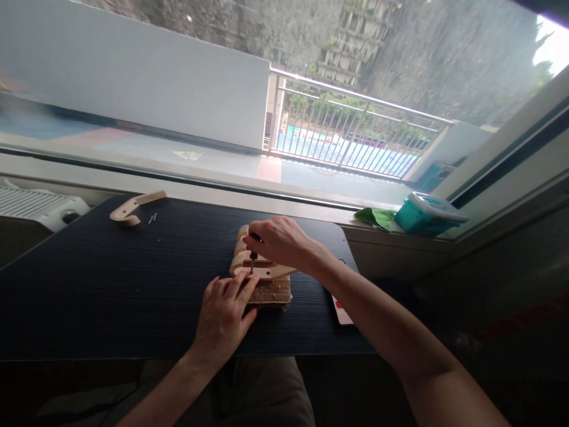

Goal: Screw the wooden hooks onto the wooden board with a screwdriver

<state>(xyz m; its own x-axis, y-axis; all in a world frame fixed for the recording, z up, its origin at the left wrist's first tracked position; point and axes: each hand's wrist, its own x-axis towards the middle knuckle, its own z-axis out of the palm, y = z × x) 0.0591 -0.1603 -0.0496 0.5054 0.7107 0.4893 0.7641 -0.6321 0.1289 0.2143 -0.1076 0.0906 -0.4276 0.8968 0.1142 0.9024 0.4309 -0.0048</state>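
Observation:
A small stack of pale curved wooden pieces (262,270) lies on a flat wooden board (274,292) near the middle of the dark table (111,284). My right hand (282,242) is closed around a short dark-handled screwdriver (253,256) that stands upright with its tip on the top wooden piece. My left hand (224,314) rests on the table with its fingers spread flat, their tips pressing the near edge of the wooden pieces.
A separate curved wooden hook piece (133,209) lies at the table's far left with small screws (152,218) beside it. A phone or card (342,309) sits under my right forearm. A teal lidded box (427,214) and green cloth (377,217) rest on the window sill.

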